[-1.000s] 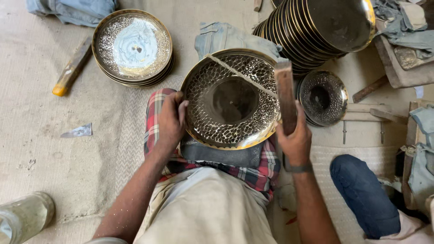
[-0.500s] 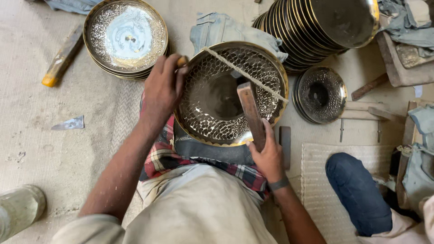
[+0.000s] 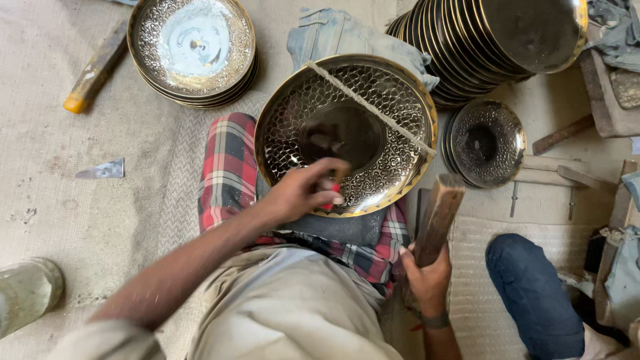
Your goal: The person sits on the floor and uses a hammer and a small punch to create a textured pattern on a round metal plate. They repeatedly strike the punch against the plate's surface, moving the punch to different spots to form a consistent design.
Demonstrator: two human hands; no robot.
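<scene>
At frame centre, left hand (image 3: 303, 193) pinches a small tool on the embossed brass plate (image 3: 347, 133), steadying it, while right hand (image 3: 427, 280) grips 1 wooden block (image 3: 439, 217) ready at lower right.

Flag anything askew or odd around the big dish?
The stack of dark plates at top right has tipped over and leans fanned on edge, unlike the flat pile of embossed plates at top left. A cord runs slantwise across the large brass dish. No spill or damage shows.
</scene>
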